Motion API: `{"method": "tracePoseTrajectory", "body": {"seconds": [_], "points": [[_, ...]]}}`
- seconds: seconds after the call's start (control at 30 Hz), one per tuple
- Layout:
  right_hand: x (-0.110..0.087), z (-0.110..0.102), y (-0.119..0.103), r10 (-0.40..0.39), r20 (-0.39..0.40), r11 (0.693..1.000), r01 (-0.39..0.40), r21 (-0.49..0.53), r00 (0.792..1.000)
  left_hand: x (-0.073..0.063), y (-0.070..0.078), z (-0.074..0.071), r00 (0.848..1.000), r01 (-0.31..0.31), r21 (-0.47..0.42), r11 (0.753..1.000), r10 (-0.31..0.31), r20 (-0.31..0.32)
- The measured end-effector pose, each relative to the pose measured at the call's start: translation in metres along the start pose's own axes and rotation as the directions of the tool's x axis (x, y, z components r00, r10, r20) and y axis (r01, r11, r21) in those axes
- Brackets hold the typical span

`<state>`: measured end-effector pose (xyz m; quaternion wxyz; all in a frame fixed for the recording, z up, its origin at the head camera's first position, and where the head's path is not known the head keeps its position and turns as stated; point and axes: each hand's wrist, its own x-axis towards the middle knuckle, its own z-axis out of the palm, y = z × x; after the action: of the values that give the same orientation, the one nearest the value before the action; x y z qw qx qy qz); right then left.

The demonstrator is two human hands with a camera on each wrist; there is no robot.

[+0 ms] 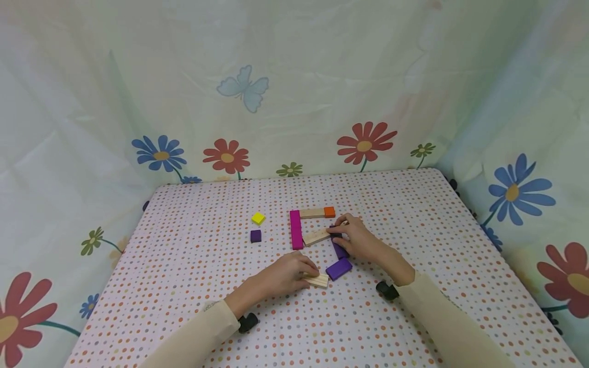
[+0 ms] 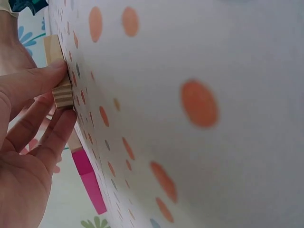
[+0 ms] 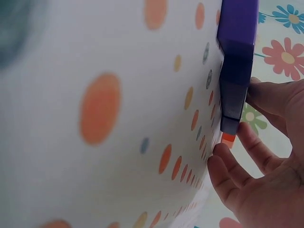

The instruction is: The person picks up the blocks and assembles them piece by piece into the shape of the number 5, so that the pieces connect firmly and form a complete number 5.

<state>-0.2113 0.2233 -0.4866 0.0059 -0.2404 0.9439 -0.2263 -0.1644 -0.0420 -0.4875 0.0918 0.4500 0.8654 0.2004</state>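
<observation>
Between thumb and fingers, my left hand (image 1: 290, 273) pinches a plain wooden block (image 1: 318, 280) low at the tabletop; its striped end (image 2: 63, 98) shows in the left wrist view. My right hand (image 1: 363, 240) has thumb and fingertips around the far part of a dark purple block (image 1: 340, 249), partly hidden by the fingers. A lighter purple block (image 1: 339, 269) lies at its near end, close to the held wooden block. Another wooden block (image 1: 316, 237) slants from the right fingertips toward a magenta bar (image 1: 296, 230).
Beyond the hands, a wooden block (image 1: 312, 213) runs from the magenta bar to an orange block (image 1: 329, 212). A yellow block (image 1: 258, 219) and a small dark purple block (image 1: 255, 235) lie to the left on the dotted tabletop (image 1: 202, 240). A flowered curtain (image 1: 294, 92) surrounds the table.
</observation>
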Motion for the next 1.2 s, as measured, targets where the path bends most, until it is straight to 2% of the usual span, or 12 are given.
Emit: {"method": "tracePoseTrajectory", "body": {"seconds": [0.57, 0.7, 0.83, 0.97, 1.07, 1.2], "points": [[0.001, 0.003, 0.002, -0.024, -0.021, 1.000, 0.024, -0.009, 1.000, 0.001, -0.001, 0.001, 1.000, -0.028, -0.004, 1.000, 0.027, -0.013], [0.001, 0.003, 0.002, -0.008, -0.016, 1.000, 0.008, -0.002, 1.000, 0.000, -0.001, 0.001, 0.999, -0.033, -0.006, 0.999, 0.033, -0.025], [0.000, 0.003, 0.002, 0.003, -0.008, 1.000, -0.003, -0.007, 1.000, -0.003, -0.001, -0.001, 0.997, -0.031, -0.002, 1.000, 0.030, -0.071], [-0.001, 0.003, 0.002, 0.004, -0.011, 1.000, -0.004, -0.018, 1.000, -0.011, -0.005, -0.008, 0.991, 0.012, -0.030, 0.999, -0.016, -0.132], [-0.001, 0.003, 0.001, 0.007, -0.010, 1.000, -0.007, -0.014, 1.000, -0.016, -0.013, -0.016, 0.981, 0.036, -0.049, 0.998, -0.044, -0.188], [-0.001, 0.003, 0.001, 0.011, -0.007, 1.000, -0.012, -0.006, 1.000, -0.021, -0.029, -0.026, 0.961, 0.057, -0.042, 0.998, -0.066, -0.270]]}}
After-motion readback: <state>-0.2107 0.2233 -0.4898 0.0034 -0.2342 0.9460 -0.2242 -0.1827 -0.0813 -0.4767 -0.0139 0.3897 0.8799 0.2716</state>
